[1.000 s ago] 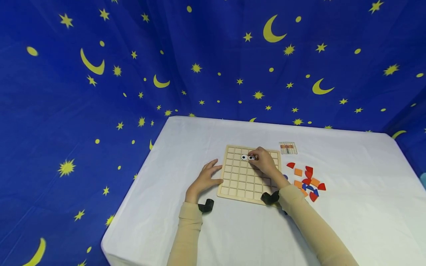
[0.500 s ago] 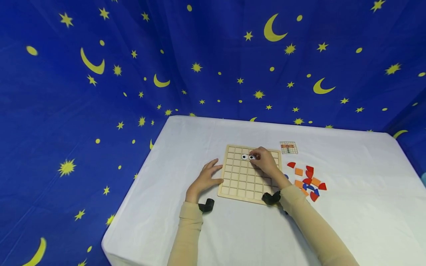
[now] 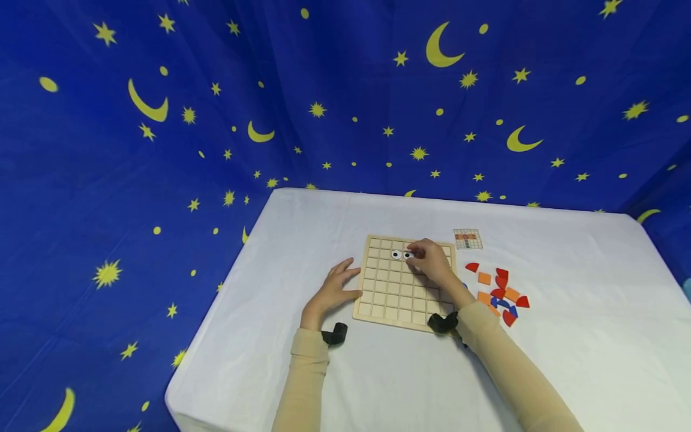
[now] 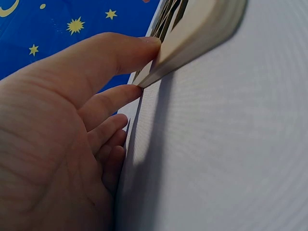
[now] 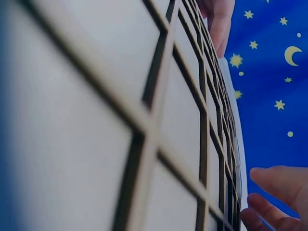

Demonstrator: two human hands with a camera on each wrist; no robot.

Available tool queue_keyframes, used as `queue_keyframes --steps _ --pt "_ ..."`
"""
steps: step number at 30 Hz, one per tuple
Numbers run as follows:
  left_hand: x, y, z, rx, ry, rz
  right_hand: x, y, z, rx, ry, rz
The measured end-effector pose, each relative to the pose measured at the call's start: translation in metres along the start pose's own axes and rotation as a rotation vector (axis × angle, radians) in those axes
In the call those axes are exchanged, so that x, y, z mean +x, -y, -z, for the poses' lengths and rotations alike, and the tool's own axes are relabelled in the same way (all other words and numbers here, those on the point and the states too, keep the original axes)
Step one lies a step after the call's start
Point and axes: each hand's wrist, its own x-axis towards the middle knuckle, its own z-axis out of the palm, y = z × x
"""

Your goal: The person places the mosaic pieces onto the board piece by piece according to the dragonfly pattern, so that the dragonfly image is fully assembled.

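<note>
in the head view alone, eye discs (image 3: 396,255) are clearly shown beside the right hand (image 3: 432,259), its fingers (image 5: 274,179) parted, the left hand (image 3: 330,291) spread.

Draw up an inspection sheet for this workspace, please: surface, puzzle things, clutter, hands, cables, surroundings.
Surface: white table, bearing the board, pieces and card.
Job's things: wooden grid board, with the left eye disc and right eye disc side by side towards its far side; red pieces, orange pieces and blue pieces loose to its right; picture card by its far right corner.
Clutter: nothing seen.
Hands: left hand touches the board's left edge; right hand is at the right eye disc, grip unclear. A black unit sits at the left wrist and another at the right.
Cables: nothing seen.
Surroundings: blue curtain with yellow moons and stars.
</note>
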Motion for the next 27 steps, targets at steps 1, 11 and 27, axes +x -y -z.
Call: queue_keyframes --steps 1,11,27 --pt "0.0 0.0 0.0 0.005 0.0 0.0 -0.001 0.0 0.001 0.008 0.001 -0.004" --pt "0.0 0.0 0.0 0.003 0.001 -0.004 -0.014 -0.004 0.018 0.059 -0.012 -0.011" --pt "0.0 -0.001 0.0 -0.028 0.006 0.021 -0.036 -0.013 0.047 -0.016 -0.113 -0.001"
